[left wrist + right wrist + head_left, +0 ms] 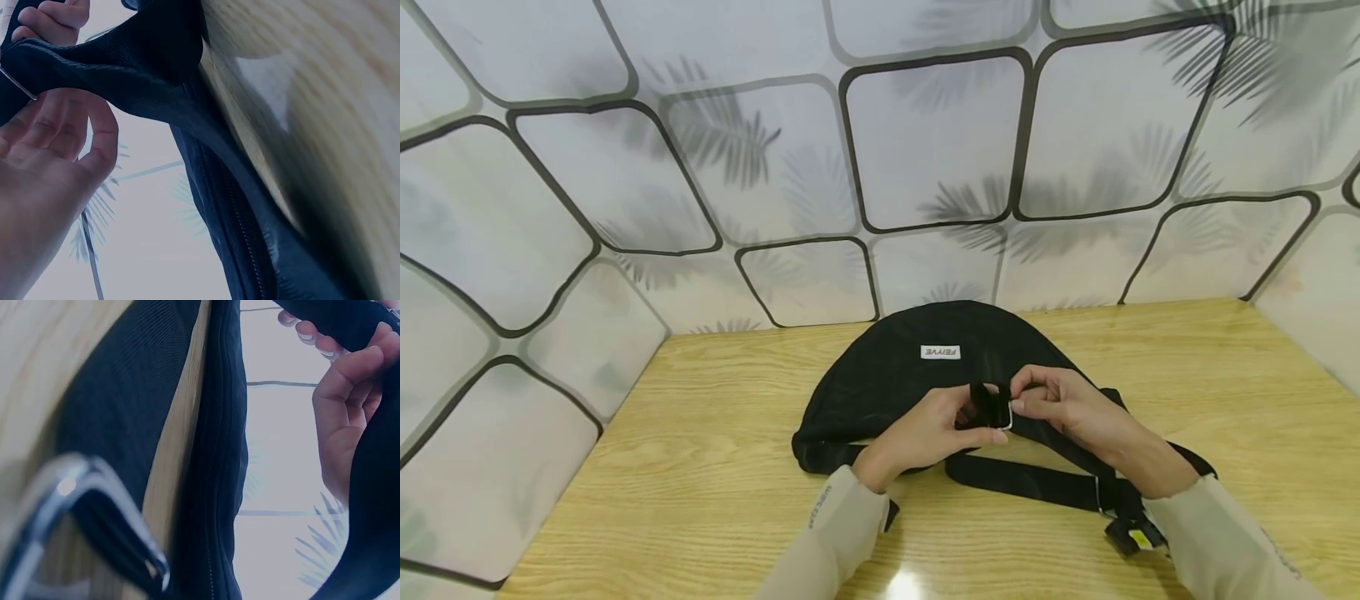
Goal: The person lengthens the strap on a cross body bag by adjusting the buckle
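My left hand grips a raised piece of black strap, thumb below and fingers above. A thin metal ring shows on the strap between the two hands. From the other side, my right hand pinches the strap close to that ring with thumb and fingertips. Behind them lies a black half-moon bag with a white label. The left wrist view has the strap curving away from the fingers, and a zip along the bag.
A lower stretch of strap lies on the wooden table in front of the bag. It meets a metal fitting near the right wrist, also close up in the right wrist view. A patterned cloth wall stands behind the table.
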`<state>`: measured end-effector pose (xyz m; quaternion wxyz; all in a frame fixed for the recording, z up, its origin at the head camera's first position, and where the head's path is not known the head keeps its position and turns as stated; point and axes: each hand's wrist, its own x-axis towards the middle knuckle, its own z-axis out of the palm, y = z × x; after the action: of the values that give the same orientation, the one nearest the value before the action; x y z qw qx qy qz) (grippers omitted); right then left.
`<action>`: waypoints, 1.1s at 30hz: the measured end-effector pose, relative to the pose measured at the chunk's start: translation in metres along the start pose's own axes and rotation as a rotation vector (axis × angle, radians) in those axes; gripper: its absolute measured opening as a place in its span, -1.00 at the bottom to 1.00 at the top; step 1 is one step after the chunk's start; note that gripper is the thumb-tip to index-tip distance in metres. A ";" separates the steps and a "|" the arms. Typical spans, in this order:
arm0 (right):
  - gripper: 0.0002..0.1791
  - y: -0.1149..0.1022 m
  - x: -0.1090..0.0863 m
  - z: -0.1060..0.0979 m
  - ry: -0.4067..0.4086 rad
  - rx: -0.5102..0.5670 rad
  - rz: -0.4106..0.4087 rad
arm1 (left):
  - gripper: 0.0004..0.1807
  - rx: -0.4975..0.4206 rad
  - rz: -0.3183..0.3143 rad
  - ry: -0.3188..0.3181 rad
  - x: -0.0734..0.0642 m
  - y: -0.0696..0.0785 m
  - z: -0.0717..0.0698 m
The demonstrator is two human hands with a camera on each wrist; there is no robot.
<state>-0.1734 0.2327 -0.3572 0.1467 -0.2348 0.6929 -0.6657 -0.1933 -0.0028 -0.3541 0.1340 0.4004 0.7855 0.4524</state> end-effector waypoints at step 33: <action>-0.40 -0.017 0.000 0.020 0.067 -0.435 -0.039 | -0.52 0.284 0.059 0.022 -0.008 0.000 -0.007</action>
<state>-0.1604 0.2155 -0.3421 0.0568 -0.2518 0.8201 -0.5106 -0.1926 -0.0129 -0.3516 0.0540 0.4331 0.8310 0.3449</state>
